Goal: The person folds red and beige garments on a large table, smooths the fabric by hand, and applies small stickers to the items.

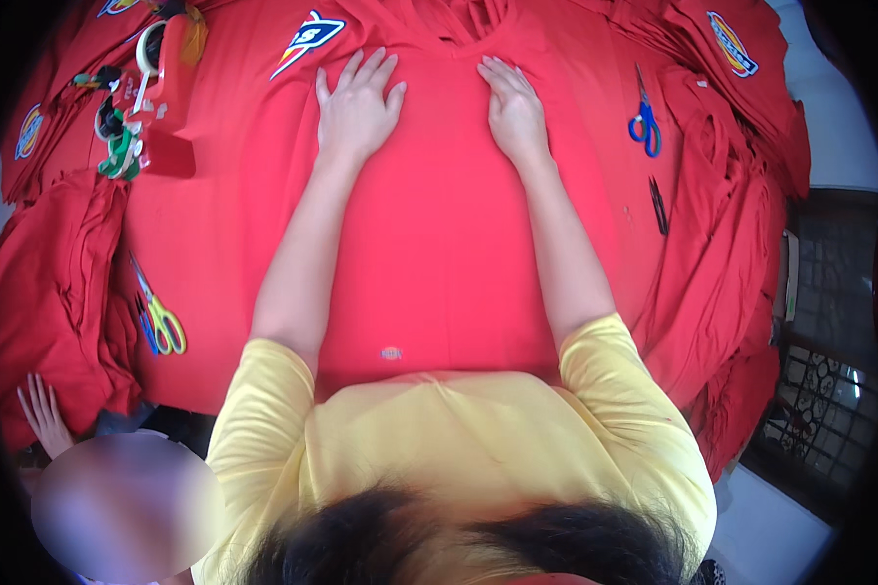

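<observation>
A red V-neck shirt (429, 224) lies spread out in front of me, its neckline at the far side and its lower edge near my body. My left hand (358, 109) rests flat on the upper left of the shirt, fingers apart, just below a printed emblem (309, 37). Across the neckline, my right hand (517, 112) lies palm down with its fingers stretched out close together. Neither hand shows anything held. A small label-like patch (391, 353) is visible near the lower edge of the fabric.
Blue-handled scissors (645, 127) and dark thread snips (659, 205) lie at right. A red tape dispenser (171, 78), yellow-handled scissors (169, 327) and a blue pen (147, 327) are at left. Red garments (59, 273) pile along both sides. Another person's hand (45, 414) touches the left pile.
</observation>
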The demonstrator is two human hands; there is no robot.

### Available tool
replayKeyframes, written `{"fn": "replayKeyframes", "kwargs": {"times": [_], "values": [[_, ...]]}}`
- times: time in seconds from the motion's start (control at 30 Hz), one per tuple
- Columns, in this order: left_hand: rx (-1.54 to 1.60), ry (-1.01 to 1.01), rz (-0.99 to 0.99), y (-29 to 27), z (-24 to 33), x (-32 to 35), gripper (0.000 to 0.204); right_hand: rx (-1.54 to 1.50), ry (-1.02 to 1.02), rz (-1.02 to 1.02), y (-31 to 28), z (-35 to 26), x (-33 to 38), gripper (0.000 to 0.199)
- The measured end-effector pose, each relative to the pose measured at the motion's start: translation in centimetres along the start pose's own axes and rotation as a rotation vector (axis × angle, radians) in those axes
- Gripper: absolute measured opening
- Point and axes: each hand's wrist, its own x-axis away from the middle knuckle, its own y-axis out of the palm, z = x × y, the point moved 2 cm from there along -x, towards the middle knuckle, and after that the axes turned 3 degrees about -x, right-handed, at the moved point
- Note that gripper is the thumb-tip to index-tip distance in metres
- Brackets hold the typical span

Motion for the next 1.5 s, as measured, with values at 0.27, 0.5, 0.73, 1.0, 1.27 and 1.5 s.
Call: {"fn": "replayKeyframes", "kwargs": {"times": [0.27, 0.5, 0.73, 1.0, 1.27, 1.5], "values": [[0.261, 0.194, -0.28, -8.2, 5.2, 11.6, 0.043, 0.113, 0.036, -0.22, -5.3, -12.0, 10.5, 0.038], [-0.107, 0.181, -0.26, -8.4, 2.8, 16.1, 0.05, 0.21, 0.151, -0.192, -5.8, -10.2, 14.9, 0.037], [0.109, 0.286, -0.144, -9.6, 4.1, 18.8, 0.041, 0.084, 0.115, -0.204, -7.4, -11.4, 16.4, 0.036], [0.017, 0.252, -0.334, -12.9, 5.8, 25.4, 0.084, 0.374, 0.236, -0.384, -12.2, -14.4, 23.7, 0.049], [-0.01, 0.232, -0.318, -12.7, 5.5, 25.2, 0.089, 0.396, 0.256, -0.412, -12.0, -14.0, 24.3, 0.052], [0.002, 0.235, -0.299, -12.5, 5.5, 25.0, 0.087, 0.389, 0.25, -0.384, -12.0, -14.1, 24.0, 0.052]]}}
